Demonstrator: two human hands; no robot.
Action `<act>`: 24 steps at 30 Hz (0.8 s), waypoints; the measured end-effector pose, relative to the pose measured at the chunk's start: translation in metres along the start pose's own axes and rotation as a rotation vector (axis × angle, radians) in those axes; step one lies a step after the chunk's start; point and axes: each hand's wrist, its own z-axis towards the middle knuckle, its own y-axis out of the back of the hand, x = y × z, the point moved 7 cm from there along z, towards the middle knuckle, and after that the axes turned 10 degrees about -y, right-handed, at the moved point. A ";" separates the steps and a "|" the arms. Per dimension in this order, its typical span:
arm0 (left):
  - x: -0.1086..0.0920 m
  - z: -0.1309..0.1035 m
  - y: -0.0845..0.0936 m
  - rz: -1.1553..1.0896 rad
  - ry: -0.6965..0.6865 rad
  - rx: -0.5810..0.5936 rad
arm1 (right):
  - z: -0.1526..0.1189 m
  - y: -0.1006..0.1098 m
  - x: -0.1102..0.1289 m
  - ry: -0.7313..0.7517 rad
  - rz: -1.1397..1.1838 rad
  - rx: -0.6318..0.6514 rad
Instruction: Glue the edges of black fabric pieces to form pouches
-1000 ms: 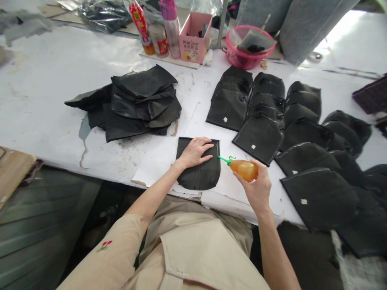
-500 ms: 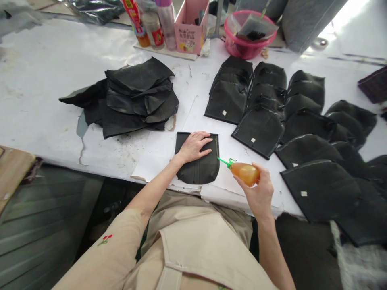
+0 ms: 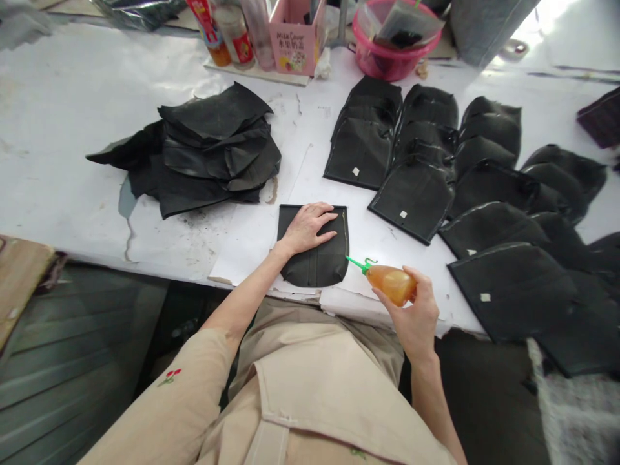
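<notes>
A black leather-like piece with a straight top edge and rounded bottom lies flat at the table's front edge. My left hand rests on it, fingers stretched out and apart. In my right hand is a squeeze bottle of amber liquid, probably glue, tilted with its thin green nozzle pointing left. The nozzle's tip is at the piece's right edge. A thin, shiny yellowish line runs along that edge, above the tip.
Left of centre is a heap of loose black pieces. Overlapping rows of similar black pieces, some with small white stickers, cover the right side. At the back stand a pink box, jars and a pink basin.
The nozzle tip has moved down along the piece's right edge, and the yellowish line reaches further down. My left hand stays on the piece. The whole view has shifted slightly.
</notes>
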 end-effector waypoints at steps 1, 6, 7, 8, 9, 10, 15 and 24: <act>0.000 0.000 0.000 -0.003 0.002 -0.003 | -0.002 0.000 -0.001 -0.003 0.000 0.002; -0.006 -0.003 0.009 0.051 0.031 -0.043 | -0.009 0.000 -0.008 -0.045 0.002 0.013; -0.013 -0.005 0.014 0.064 0.015 -0.050 | -0.009 0.000 -0.010 -0.049 0.005 0.014; -0.021 -0.009 0.017 0.062 -0.017 -0.047 | -0.010 0.000 -0.010 -0.048 0.009 0.014; -0.031 -0.013 0.020 0.041 -0.060 -0.032 | -0.010 0.000 -0.011 -0.046 0.013 0.014; -0.042 -0.017 0.021 0.005 -0.111 -0.005 | -0.010 0.000 -0.011 -0.043 0.017 0.014; -0.074 -0.044 0.012 -0.095 -0.225 0.133 | -0.014 0.001 -0.011 -0.045 0.027 0.016; -0.072 -0.050 0.002 -0.077 -0.179 0.139 | -0.025 0.006 -0.013 -0.031 0.011 0.029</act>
